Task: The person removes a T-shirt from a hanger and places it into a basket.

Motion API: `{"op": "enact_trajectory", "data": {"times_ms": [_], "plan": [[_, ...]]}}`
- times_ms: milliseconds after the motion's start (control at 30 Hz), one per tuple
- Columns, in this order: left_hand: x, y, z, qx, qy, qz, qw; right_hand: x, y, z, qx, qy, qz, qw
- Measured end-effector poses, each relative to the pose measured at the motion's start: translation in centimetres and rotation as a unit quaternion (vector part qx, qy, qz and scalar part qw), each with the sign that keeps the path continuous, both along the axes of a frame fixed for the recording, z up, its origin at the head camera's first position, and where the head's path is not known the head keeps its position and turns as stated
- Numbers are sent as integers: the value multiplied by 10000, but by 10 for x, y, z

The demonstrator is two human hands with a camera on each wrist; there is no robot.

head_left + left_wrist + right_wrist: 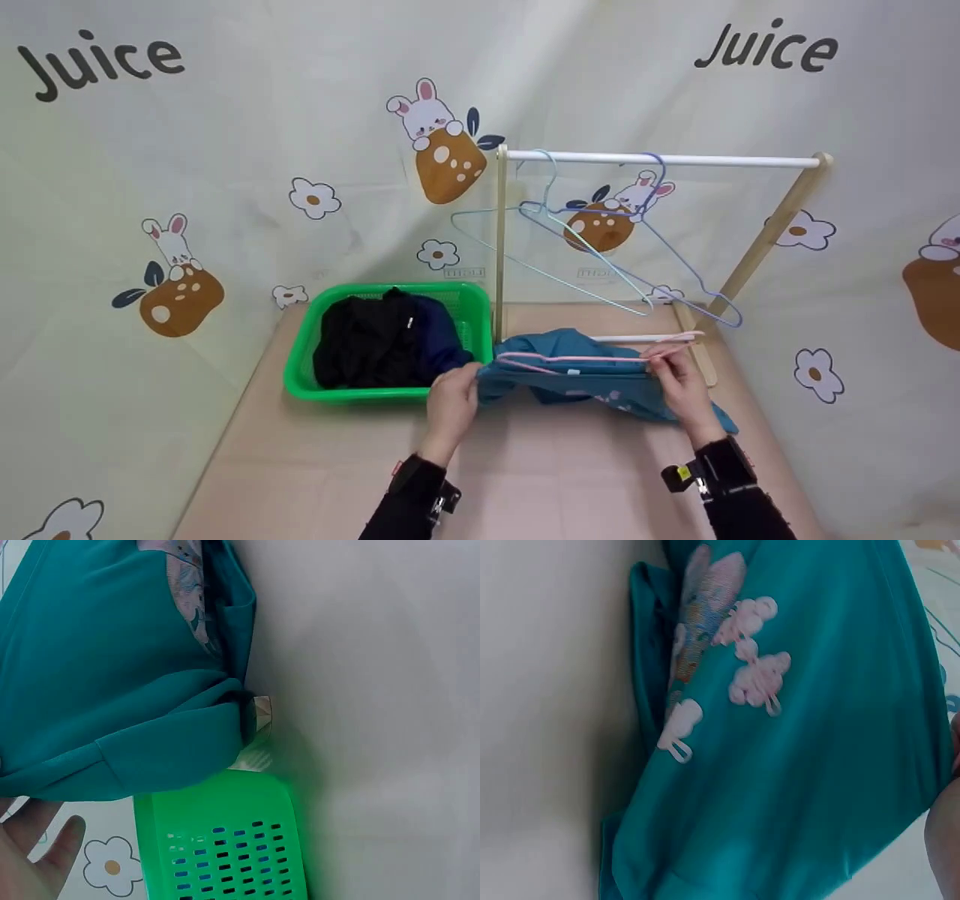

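Note:
A teal shirt (559, 386) with pale pink decorations is held up at its top edge between both hands, its lower part drooping onto the table. A pink clothes hanger (592, 359) lies along the shirt's opening. My left hand (452, 397) grips the shirt's left corner beside the basket; in the left wrist view its thumb (66, 846) shows below the cloth. At the other end my right hand (684, 390) pinches the shirt's edge by the hanger's right part. Only a bit of that hand (946, 829) shows in the right wrist view, at the cloth's edge.
A green basket (295, 367) with black clothing (364, 341) and dark blue clothing (439, 337) stands on the left. Behind the shirt is a wooden rack with a white rail (720, 161). A light blue hanger (577, 289) and a purple-blue hanger (679, 259) hang from it.

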State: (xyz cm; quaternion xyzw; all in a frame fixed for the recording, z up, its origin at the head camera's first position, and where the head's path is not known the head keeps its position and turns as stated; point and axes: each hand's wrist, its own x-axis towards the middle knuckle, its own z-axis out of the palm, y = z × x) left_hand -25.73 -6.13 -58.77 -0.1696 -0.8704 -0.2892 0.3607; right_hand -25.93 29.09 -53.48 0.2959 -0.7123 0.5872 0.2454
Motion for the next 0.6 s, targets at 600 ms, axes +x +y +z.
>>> {"op": "enact_trajectory", "data": {"times_ms": [600], "plan": [[7,17,-10,-642,-1337,-358,9883,-23,-18,0,-1342,-522,1095,9835]]}}
